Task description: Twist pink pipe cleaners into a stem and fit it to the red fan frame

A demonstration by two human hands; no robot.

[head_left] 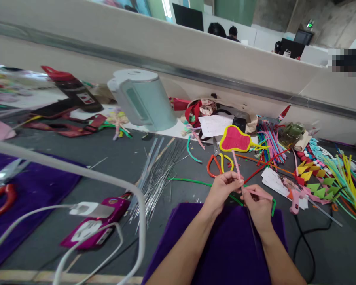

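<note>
My left hand (225,188) pinches a thin stem with a pink-wrapped upper end (236,161) that points up and away. Close beside it, my right hand (258,206) has its fingers closed on a flat pink strip (260,192). A thin wire (253,229) trails down between the hands, over a folded purple cloth (225,245). Just beyond my left hand lie scissors (220,162) with orange and yellow handles. A pink shape with a yellow fuzzy border (235,139) lies past them. Green pipe cleaner (192,180) runs behind my hands.
Bare wires (157,182) lie in a bundle on the left. Nearer are a magenta device (106,221) and a looping white cable (141,221). A pale blue kettle (150,99) stands behind. A pink glue gun (296,202), coloured pipe cleaners (271,140) and a glass jar (292,134) are on the right.
</note>
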